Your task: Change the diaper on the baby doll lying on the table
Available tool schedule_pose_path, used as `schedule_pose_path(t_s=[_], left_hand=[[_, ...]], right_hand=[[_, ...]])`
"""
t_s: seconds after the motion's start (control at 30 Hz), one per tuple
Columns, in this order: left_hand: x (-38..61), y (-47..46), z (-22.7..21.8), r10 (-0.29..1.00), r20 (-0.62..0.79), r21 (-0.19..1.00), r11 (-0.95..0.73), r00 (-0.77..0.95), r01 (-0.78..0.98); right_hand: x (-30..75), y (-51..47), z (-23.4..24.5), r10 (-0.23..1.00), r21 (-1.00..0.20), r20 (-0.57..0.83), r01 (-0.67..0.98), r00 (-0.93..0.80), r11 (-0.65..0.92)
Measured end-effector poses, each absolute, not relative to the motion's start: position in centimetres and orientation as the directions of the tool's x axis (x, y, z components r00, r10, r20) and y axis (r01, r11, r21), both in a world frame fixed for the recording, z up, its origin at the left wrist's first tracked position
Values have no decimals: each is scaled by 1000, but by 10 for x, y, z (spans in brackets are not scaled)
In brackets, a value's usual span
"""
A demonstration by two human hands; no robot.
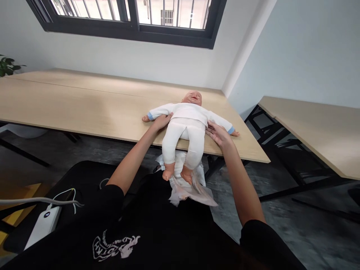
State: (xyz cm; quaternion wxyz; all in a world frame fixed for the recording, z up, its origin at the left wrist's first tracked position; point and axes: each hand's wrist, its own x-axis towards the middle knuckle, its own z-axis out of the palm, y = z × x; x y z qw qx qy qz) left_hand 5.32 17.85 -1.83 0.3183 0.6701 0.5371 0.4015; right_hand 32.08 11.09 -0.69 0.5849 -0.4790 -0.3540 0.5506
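Nearest the camera is the person's black shirt (135,240) with a white printed emblem, and at the lower left a white power bank (43,225) with thin cables lies on a black surface. Just beyond the shirt, a crumpled white diaper (188,189) hangs below the table edge, under the doll's bare feet.

Both bare forearms reach forward to the baby doll (187,125), which lies on its back at the near edge of the long wooden table (84,108), head away from the person, arms spread out, legs hanging over the edge. It wears a white suit with blue cuffs. The left hand (161,122) lies flat and loosely open against the doll's side, just under its outstretched arm, gripping nothing. The right hand (218,133) rests with fingers spread and extended against the doll's other hip and side, also holding nothing.

The tabletop is pale wood on black metal legs, over a dark grey floor. A second table (312,127) of the same wood stands well apart on the right. At the far left edge a green plant (7,66) peeks in. Behind the table rise white walls and a black-framed window (132,20) with bars outside. No containers show anywhere.
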Motion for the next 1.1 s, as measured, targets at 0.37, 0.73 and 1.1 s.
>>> schedule_pose_path(t_s=[0.37,0.73,1.1], left_hand=[[27,110,-22,960,269,612,-233,77,756],[23,-9,-105,887,460,764,-371,-42,527],[38,7,-163,995,-101,957,98,-3,272]], right_hand=[[323,56,-34,908,-969,246,61,339,240],[356,-27,-102,663,-666,-678,648,-318,-370],[321,8,-171,957,-818,-291,517,6,-252]])
